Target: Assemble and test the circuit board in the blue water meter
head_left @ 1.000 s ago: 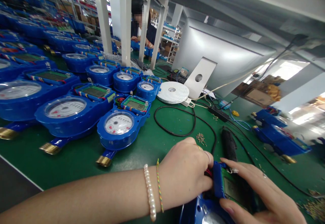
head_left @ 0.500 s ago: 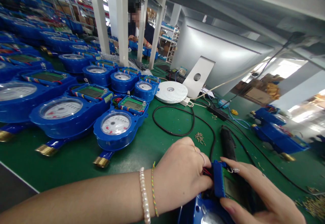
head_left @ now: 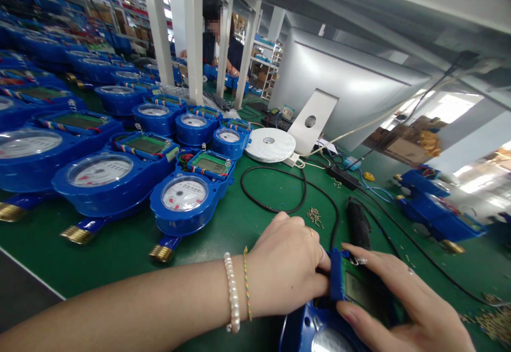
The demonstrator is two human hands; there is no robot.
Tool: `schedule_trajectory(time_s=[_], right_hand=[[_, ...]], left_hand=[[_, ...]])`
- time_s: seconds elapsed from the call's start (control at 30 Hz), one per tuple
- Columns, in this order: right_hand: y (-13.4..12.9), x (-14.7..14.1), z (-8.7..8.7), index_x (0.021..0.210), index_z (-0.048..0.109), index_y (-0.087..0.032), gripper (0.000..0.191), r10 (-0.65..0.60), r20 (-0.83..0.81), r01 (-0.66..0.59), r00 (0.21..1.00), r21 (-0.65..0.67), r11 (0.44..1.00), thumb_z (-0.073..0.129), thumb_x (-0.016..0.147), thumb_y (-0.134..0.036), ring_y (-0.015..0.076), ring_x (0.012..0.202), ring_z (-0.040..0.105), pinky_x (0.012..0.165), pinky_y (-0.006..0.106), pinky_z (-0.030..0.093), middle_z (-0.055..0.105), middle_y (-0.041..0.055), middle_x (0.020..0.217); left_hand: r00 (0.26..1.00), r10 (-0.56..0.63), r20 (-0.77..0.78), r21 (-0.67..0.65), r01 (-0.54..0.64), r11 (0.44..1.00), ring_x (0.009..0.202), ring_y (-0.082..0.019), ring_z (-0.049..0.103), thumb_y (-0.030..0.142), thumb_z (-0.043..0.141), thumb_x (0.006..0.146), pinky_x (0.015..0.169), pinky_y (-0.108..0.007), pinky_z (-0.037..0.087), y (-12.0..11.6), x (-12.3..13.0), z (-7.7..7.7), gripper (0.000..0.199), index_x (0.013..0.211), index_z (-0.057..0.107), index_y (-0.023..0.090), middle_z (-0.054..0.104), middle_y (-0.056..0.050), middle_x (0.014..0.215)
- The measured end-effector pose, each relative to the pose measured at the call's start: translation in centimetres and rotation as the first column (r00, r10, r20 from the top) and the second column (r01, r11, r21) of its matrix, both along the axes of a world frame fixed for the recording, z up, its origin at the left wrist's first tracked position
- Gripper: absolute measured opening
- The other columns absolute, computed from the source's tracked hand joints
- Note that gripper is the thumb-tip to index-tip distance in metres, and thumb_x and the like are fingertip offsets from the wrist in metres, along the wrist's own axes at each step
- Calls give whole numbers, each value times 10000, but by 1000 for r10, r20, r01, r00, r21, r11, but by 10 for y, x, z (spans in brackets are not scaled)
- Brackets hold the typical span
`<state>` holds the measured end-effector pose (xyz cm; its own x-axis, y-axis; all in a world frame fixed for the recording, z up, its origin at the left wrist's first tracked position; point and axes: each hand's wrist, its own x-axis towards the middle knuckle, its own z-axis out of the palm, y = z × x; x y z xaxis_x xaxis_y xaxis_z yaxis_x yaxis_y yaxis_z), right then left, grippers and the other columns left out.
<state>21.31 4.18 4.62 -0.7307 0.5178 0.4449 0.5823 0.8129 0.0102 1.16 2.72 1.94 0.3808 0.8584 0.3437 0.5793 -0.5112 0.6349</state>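
A blue water meter (head_left: 315,330) was observed at the bottom edge of the view, on the green counter (head_left: 223,229), close to the person. Its green display module (head_left: 359,293), framed in blue, was held between both hands. The left hand (head_left: 287,267) was curled against the module's left edge, fingers (head_left: 319,256) pressed together and tucked in at that edge; whether anything was pinched there could not be told. The right hand (head_left: 399,304) lay over the module from the right, fingers (head_left: 371,259) spread across its top, thumb (head_left: 355,320) pressed along its near side. A pearl bracelet (head_left: 232,293) and a braided thread band (head_left: 247,283) were noted on the left wrist. Rows of finished blue meters (head_left: 183,203) stood to the left. A black cable (head_left: 279,203), a dark screwdriver handle (head_left: 359,229) and a small heap of screws (head_left: 314,216) lay just beyond the hands. A white tape reel (head_left: 270,144) sat farther back, before a monitor (head_left: 343,86).
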Motion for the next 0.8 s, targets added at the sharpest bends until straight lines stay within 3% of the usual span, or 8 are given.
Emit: schedule_trajectory(time_s=[0.13, 0.23, 0.37, 0.53, 0.63, 0.8], right_hand=[[0, -1, 1, 1138, 539, -167, 444, 9, 31, -10, 999, 36, 999, 550, 859, -511, 179, 851, 658, 737, 260, 550, 675, 60, 967], [1, 2, 2, 1154, 532, -191, 438, -8, 34, 9, 999, -7, 1000, 553, 859, -514, 163, 866, 652, 749, 239, 545, 667, 41, 991], [2, 7, 2, 1172, 513, -242, 417, -52, 40, 55, 998, -89, 995, 555, 857, -511, 136, 906, 642, 761, 191, 540, 657, 8, 1037], [2, 6, 1, 1138, 527, -250, 397, -75, 47, 78, 996, -63, 995, 527, 862, -536, 141, 864, 663, 718, 196, 562, 676, 5, 1004], [2, 3, 3, 1101, 547, -248, 375, -83, 31, 84, 996, -34, 996, 501, 871, -542, 142, 821, 677, 681, 197, 574, 691, 3, 970], [1, -1, 6, 1072, 566, -263, 361, -81, 14, 82, 997, -51, 995, 509, 864, -552, 130, 803, 686, 652, 173, 576, 700, -14, 944]], left_hand=[[997, 41, 61, -45, -38, 998, 590, -129, 474, 211, 675, 726, 649, -285, 332, 2, 4, -4, 158, 572, 645, 196, 552, 49, 511], [993, 48, 106, -81, -39, 996, 569, -115, 464, 197, 649, 719, 628, -266, 339, 3, 5, -4, 106, 614, 649, 189, 570, 59, 527], [992, -50, 118, -144, 67, 987, 579, -119, 517, 241, 640, 682, 581, -241, 360, 5, -3, 2, 54, 684, 679, 204, 625, 52, 575], [984, -148, 96, -165, 162, 973, 552, -127, 522, 349, 675, 629, 544, -234, 376, 3, -12, 14, 135, 618, 639, 220, 614, 51, 566], [990, -112, 82, -128, 122, 984, 589, -158, 541, 477, 698, 630, 524, -250, 374, 0, -8, 15, 266, 617, 628, 221, 609, 31, 578], [995, 19, -96, 31, -16, 999, 608, -229, 584, 628, 550, 707, 635, -352, 436, -4, 6, 8, 472, 634, 638, 170, 658, -46, 610]])
